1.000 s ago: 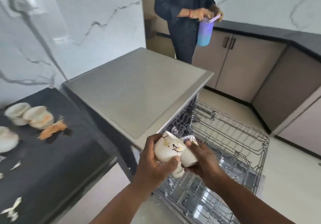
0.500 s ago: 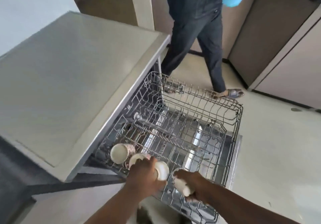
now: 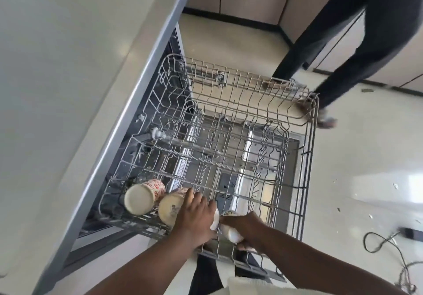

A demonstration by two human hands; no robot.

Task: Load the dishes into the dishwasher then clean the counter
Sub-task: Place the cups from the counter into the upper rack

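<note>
Two cups already lie in the upper rack (image 3: 306, 157) near corner, and both hands are curled around more: left hand (image 3: 196, 214) holding a white cup (image 3: 215, 220), right hand (image 3: 247, 230) gripping another cup (image 3: 231, 234), so next they probably need seating between the tines.

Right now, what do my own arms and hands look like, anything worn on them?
Both forearms are bare, no sleeves in view. The left hand and right hand show no gloves, and no rings, watch or bands are visible.

Both hands have come down from above the dishwasher top into the rack (image 3: 311, 148); the left hand (image 3: 194, 216) and right hand (image 3: 247, 230) now hold their cups low beside two cups lying there.
</note>
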